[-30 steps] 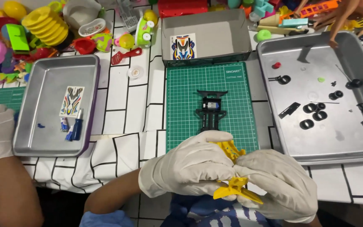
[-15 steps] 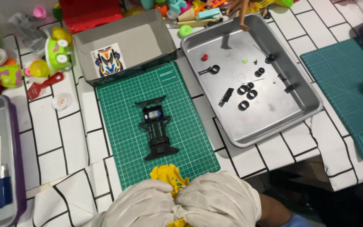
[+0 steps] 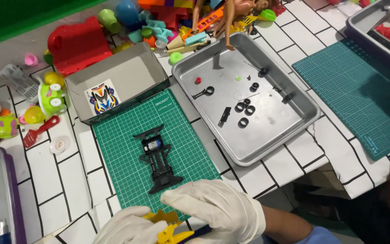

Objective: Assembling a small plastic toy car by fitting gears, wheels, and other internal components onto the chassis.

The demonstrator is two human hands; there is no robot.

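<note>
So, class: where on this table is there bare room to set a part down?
Bare green cutting mat left of the black toy-car chassis, and the metal tray's near corner. Crowded: the toy pile along the far edge.

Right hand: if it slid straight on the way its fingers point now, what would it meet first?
The right hand points left, toward the left hand and the yellow plastic part between them. It would likely meet that part first; depth is unclear.

The yellow plastic part (image 3: 170, 228) is a flat, angular piece with jagged edges, held at the bottom edge of view between 2 white-gloved hands, just off the near edge of the green cutting mat (image 3: 127, 153) and mostly covered.
</note>
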